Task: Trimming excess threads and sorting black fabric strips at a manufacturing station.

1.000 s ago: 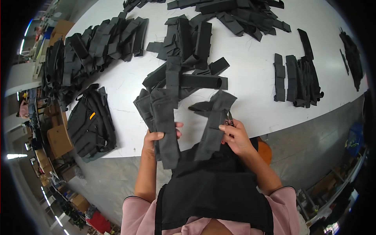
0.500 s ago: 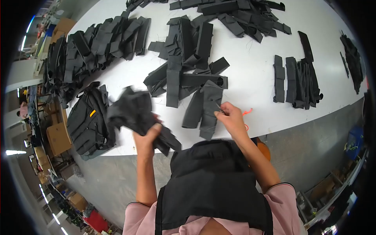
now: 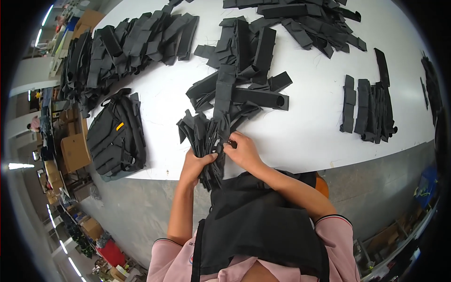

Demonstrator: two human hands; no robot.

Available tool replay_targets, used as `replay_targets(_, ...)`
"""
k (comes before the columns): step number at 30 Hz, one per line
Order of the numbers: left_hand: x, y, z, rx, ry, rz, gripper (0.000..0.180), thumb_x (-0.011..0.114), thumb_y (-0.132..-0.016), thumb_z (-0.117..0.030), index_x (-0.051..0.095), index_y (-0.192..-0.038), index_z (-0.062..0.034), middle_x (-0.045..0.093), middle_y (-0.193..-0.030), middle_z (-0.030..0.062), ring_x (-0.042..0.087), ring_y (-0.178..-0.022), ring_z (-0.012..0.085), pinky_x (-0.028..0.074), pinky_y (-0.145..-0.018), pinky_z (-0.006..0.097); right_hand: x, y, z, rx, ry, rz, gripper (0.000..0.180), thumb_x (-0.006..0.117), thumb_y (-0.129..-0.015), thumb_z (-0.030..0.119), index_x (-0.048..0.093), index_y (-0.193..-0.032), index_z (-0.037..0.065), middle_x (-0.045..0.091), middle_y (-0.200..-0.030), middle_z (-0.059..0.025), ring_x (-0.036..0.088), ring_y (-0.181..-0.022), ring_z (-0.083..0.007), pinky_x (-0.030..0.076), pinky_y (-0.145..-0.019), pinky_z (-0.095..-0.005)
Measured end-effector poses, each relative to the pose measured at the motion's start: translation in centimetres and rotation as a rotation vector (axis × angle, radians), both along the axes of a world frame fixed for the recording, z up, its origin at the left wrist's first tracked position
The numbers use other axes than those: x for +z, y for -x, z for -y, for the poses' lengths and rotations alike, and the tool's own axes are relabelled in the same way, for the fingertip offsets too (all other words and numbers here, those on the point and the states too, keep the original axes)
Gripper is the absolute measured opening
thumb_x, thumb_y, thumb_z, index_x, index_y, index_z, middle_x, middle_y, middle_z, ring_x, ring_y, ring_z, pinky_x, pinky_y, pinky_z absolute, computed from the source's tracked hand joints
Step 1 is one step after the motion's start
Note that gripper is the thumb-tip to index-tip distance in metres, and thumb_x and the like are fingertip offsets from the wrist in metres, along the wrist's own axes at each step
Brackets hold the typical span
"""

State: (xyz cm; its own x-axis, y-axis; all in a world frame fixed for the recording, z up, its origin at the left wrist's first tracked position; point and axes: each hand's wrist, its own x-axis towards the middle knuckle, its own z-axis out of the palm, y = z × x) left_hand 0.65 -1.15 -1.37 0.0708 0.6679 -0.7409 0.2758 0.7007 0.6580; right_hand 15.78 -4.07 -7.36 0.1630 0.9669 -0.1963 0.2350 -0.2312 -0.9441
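Observation:
A bundle of black fabric strips (image 3: 203,136) stands gathered in my left hand (image 3: 195,165), its fingers wrapped round the stack and the thumb across the front. Close against the bundle's right side, my right hand (image 3: 244,151) is closed, with thumb and fingertips pinching the edge of a black fabric strip (image 3: 226,136). A small dark item shows between its fingers, too hidden to name. Just beyond the hands lies a loose pile of black strips (image 3: 256,96), some crossing each other.
A black backpack (image 3: 117,136) with an orange tab lies left on the white table (image 3: 300,141). Rows of black strips (image 3: 131,42) fill the far left. More strips lie in a heap (image 3: 310,23) at the back and in a short row (image 3: 371,108) at right.
My left hand has brought the bundle right and turned it more upright. My right hand has moved left to meet it. The strips it was touching have left their spot on the table.

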Motion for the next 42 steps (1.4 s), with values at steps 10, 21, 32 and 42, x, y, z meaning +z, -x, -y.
replay_targets(10,-3.6,2.3,0.7,0.327,0.411,0.600,0.040,0.062,-0.074,-0.008,0.051,-0.111,0.0026,0.062,-0.097,0.0143,0.064,-0.081,0.0229,0.054,-0.073,0.033,-0.7,0.5,1.0,0.115,0.127,-0.277,0.026,0.062,-0.078,0.018,0.051,-0.084,-0.005,0.048,-0.085,-0.0138,0.054,-0.069,-0.0257,0.043,-0.063,-0.0343)
replay_targets(21,-4.0,1.0,1.2,0.213,0.259,0.417,0.042,0.066,-0.069,-0.018,0.054,-0.103,0.0043,0.062,-0.087,0.0148,0.063,-0.076,0.0232,0.053,-0.068,0.034,1.3,-2.9,1.0,0.326,0.361,-0.337,0.017,0.053,-0.082,0.012,0.053,-0.089,-0.004,0.051,-0.086,-0.0160,0.057,-0.063,-0.0298,0.046,-0.059,-0.0389)
replay_targets(32,-5.2,4.0,2.6,0.391,0.319,0.856,0.058,0.052,-0.076,-0.032,0.044,-0.117,0.0082,0.059,-0.100,0.0203,0.062,-0.084,0.0302,0.054,-0.075,0.040,3.0,-3.4,-1.1,0.352,-0.231,0.639,0.023,0.063,-0.076,0.016,0.051,-0.094,0.008,0.053,-0.081,-0.0067,0.057,-0.066,-0.0245,0.043,-0.058,-0.0369)
replay_targets(42,-3.7,2.9,2.7,0.388,0.309,0.779,0.058,0.054,-0.074,-0.028,0.042,-0.119,0.0070,0.058,-0.101,0.0219,0.062,-0.084,0.0310,0.055,-0.073,0.041,2.8,-1.5,-2.2,0.493,-0.150,0.660,0.020,0.065,-0.073,0.013,0.053,-0.086,0.002,0.050,-0.084,-0.0093,0.060,-0.070,-0.0235,0.046,-0.052,-0.0341)
